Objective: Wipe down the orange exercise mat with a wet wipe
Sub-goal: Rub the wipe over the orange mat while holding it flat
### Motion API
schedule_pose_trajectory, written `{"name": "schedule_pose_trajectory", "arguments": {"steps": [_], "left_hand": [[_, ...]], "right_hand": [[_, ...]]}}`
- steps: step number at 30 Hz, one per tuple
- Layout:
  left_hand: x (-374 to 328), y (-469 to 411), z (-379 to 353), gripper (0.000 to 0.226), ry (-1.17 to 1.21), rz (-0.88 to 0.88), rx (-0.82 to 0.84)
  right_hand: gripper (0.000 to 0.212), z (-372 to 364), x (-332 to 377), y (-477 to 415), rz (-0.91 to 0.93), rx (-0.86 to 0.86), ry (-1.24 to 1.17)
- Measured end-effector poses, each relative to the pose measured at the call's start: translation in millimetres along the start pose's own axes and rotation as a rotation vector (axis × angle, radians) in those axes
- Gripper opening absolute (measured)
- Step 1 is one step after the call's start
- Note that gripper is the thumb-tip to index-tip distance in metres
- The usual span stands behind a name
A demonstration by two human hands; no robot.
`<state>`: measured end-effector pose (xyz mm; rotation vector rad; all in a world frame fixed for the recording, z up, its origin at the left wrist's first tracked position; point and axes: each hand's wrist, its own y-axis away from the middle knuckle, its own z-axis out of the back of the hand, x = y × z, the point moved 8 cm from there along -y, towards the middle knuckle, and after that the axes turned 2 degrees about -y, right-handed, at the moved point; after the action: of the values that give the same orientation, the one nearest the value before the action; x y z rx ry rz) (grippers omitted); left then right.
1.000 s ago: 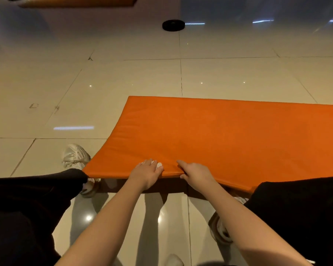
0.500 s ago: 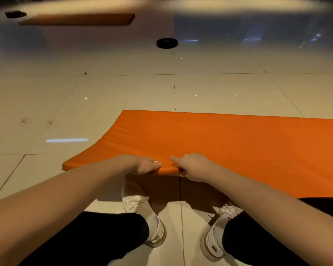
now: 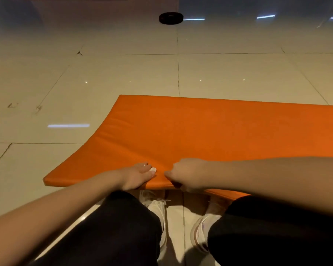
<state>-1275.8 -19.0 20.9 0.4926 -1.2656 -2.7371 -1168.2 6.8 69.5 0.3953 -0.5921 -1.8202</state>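
- Head camera, looking down: the orange mat is spread over the tiled floor, running from the middle of the picture out past the right edge
- Its far edge lies flat on the tiles; its near edge is up off the floor, right in front of the knees, with shadow underneath
- Left hand is on that near edge: fingers lie over the top face, pale nails showing, and it has hold of the mat; the thumb is out of sight
- Right hand is just beside it, the two almost touching, curled into a fist round the same edge, forefinger pointing across at the left hand
- Both bare forearms come in from the bottom corners, the right one crossing over the mat's near right part
- Between the hands the orange cover puckers into a small crease
- The mat's left side curves away towards the far corner, and the near left corner sticks out well to the left of the hands
- Down below, black trousers fill the bottom of the picture, a knee on each side
- White shoes peek out between the knees, toes tucked under the raised edge
- Far up the floor sits a black disc, well apart from the mat
- A streak of light glints on the tiles to the left of the mat
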Motion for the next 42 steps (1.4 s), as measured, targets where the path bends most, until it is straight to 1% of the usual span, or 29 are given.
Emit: {"name": "schedule_pose_trajectory", "arguments": {"steps": [2, 4, 6, 7, 9, 11, 14, 18, 20, 21, 25, 26, 28, 31, 36, 39, 42], "left_hand": [[1.5, -5.2, -8.9, 0.062, -0.001, 0.001, -0.040], [1.8, -9.2, -13.8, 0.061, 0.003, -0.004, -0.064], [4.8, -13.3, -23.1, 0.061, 0.019, 0.006, -0.039], [6.7, -15.3, -31.0, 0.061, 0.027, 0.014, -0.015], [10.8, -19.5, -50.3, 0.062, -0.002, 0.026, 0.005], [14.0, -24.4, -63.0, 0.062, -0.045, 0.026, -0.060], [16.9, -32.7, -70.4, 0.062, -0.017, 0.028, -0.141], [20.8, -63.1, -59.7, 0.062, -0.007, 0.066, -0.217], [17.8, -77.3, -54.3, 0.064, -0.002, 0.109, -0.260], [11.6, -81.7, -54.3, 0.064, -0.007, 0.101, -0.268], [-11.7, -81.4, -66.9, 0.063, -0.085, -0.061, -0.198], [-8.4, -85.4, -62.6, 0.062, -0.096, -0.068, -0.187], [4.1, -101.4, -46.2, 0.062, -0.081, -0.013, -0.198], [10.7, -123.9, -31.1, 0.064, -0.048, 0.085, -0.263], [-2.1, -114.6, -47.9, 0.065, -0.077, 0.043, -0.357], [-0.1, -118.9, -44.6, 0.065, -0.099, 0.035, -0.341], [3.4, -144.9, -27.4, 0.065, -0.108, 0.043, -0.300]], "right_hand": [[0.035, -5.6, 4.7, -8.0, 0.018, 0.001, -0.016], [0.046, -14.8, 0.9, -12.1, -0.005, 0.024, -0.078], [0.061, -31.1, -8.9, -14.7, -0.054, 0.076, -0.213], [0.063, -40.6, -15.6, -15.6, -0.087, 0.095, -0.315], [0.062, -58.5, -30.9, -19.8, -0.161, 0.076, -0.491], [0.062, -73.2, -47.5, -29.7, -0.233, 0.015, -0.573], [0.065, -94.9, -58.8, -50.5, -0.325, 0.007, -0.661], [0.064, -106.8, -65.8, -66.4, -0.363, -0.104, -0.710], [0.065, -114.6, -73.9, -66.2, -0.401, -0.151, -0.722], [0.065, -119.8, -78.5, -65.5, -0.430, -0.165, -0.713], [0.062, -133.7, -82.1, -66.0, -0.478, -0.234, -0.682], [0.062, -134.3, -80.6, -65.8, -0.477, -0.250, -0.676], [0.063, -133.3, -80.1, -65.4, -0.471, -0.276, -0.667], [0.064, -133.6, -83.8, -63.6, -0.472, -0.301, -0.686], [0.065, -131.0, -93.4, -65.0, -0.480, -0.344, -0.692], [0.068, -129.1, -114.0, -65.9, -0.538, -0.383, -0.720], [0.067, -139.7, -115.2, -70.5, -0.542, -0.337, -0.757]]}}
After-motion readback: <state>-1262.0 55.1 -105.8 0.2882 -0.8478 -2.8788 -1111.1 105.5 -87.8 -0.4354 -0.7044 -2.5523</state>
